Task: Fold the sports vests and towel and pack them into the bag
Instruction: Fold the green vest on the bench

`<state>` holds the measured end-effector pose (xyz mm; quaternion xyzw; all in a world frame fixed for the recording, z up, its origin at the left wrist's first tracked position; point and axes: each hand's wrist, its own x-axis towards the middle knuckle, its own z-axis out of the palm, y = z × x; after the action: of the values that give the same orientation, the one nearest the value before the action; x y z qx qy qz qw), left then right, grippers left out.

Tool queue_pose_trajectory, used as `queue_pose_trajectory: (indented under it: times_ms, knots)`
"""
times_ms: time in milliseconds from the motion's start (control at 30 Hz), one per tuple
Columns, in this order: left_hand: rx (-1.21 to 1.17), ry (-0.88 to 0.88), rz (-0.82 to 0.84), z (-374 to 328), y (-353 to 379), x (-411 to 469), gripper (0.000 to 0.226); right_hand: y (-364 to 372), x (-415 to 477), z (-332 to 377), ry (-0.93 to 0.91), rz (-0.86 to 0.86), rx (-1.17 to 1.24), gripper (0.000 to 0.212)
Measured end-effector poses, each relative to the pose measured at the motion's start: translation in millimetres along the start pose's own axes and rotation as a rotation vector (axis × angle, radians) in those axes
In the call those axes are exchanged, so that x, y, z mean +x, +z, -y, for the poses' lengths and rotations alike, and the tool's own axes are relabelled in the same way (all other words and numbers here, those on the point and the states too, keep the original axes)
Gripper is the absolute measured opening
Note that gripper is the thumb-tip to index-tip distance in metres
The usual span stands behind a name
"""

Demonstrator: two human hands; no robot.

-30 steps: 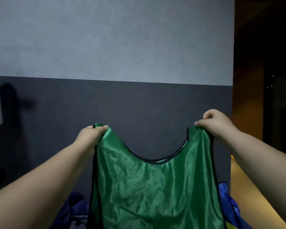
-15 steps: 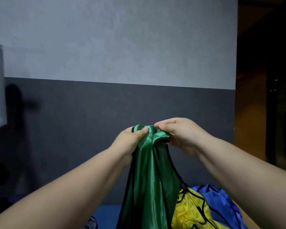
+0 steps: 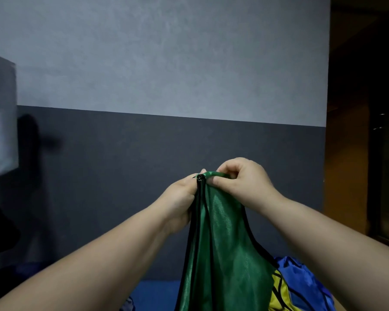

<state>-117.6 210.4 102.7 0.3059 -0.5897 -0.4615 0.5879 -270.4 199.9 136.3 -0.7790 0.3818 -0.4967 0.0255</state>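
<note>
Two hands meet: the left hand [image 3: 180, 199] and right hand [image 3: 245, 182] pinch the vest [image 3: 222, 254] by its joined shoulder straps, mid-air before the wall [image 3: 121, 176]. It looks light, limp and slippery; the bound strap edges seem the surest hold.

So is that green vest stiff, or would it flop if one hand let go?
Probably floppy: the green vest hangs in long folds below where the left hand and right hand pinch its top. Likely light, as pinches hold it up. Its sheen hints at slipperiness.
</note>
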Motion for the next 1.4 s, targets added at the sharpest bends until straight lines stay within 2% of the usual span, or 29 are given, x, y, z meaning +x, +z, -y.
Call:
queue_pose_trajectory:
  times_ms: [133,233,267,333,367,433,567,733,800,933,1033,1167,1267,1400]
  knots:
    - [-0.025,-0.017,0.024,0.6,-4.1,-0.3,0.064,2.3,2.7,-0.9,-0.072,-0.045,-0.078,0.032]
    - [-0.018,0.018,0.17,-0.8,-10.6,-3.0,0.08,4.3,4.5,-3.7,-0.077,-0.016,-0.106,0.036]
    - [-0.013,0.036,0.253,-0.9,-13.1,-3.5,0.074,4.6,4.9,-4.4,-0.074,-0.006,-0.115,0.038]
    - [-0.024,0.05,0.343,0.1,-16.9,-4.1,0.04,4.4,5.1,-6.2,-0.064,0.011,-0.127,0.041]
    - [-0.046,0.044,0.31,-0.4,-17.9,-3.7,0.025,3.5,5.2,-7.1,-0.063,0.017,-0.134,0.044]
    - [-0.081,0.025,0.204,-0.7,-21.7,-2.6,0.015,0.6,5.4,-8.6,-0.071,0.036,-0.129,0.047]
    - [-0.096,0.02,0.148,0.2,-31.5,0.8,0.01,-4.7,7.7,-9.6,-0.081,0.123,-0.075,0.043]
    - [-0.097,0.064,0.098,1.3,-34.1,2.7,0.01,-15.8,9.9,-13.1,0.028,0.339,-0.084,0.033]
    - [-0.084,0.062,0.094,0.1,-35.7,2.8,0.015,-20.4,10.0,-14.8,0.053,0.364,0.013,0.024]
    - [-0.023,0.094,0.04,-2.6,-37.9,3.9,0.025,-16.9,7.7,-17.6,0.166,0.392,0.393,0.009]
    - [-0.071,0.129,-0.026,-4.5,-38.3,6.4,0.031,-10.2,6.8,-15.4,0.282,0.354,0.58,0.011]
    - [-0.091,0.15,-0.131,-3.2,-36.7,9.2,0.012,-5.0,8.0,-12.6,0.244,0.303,0.551,0.018]
    - [-0.103,0.179,-0.165,-2.6,-35.5,8.5,0.02,-3.7,8.3,-10.9,0.183,0.273,0.46,0.019]
    - [-0.12,0.2,-0.151,-1.5,-32.9,8.0,0.02,-4.3,7.3,-9.6,0.125,0.257,0.35,0.014]
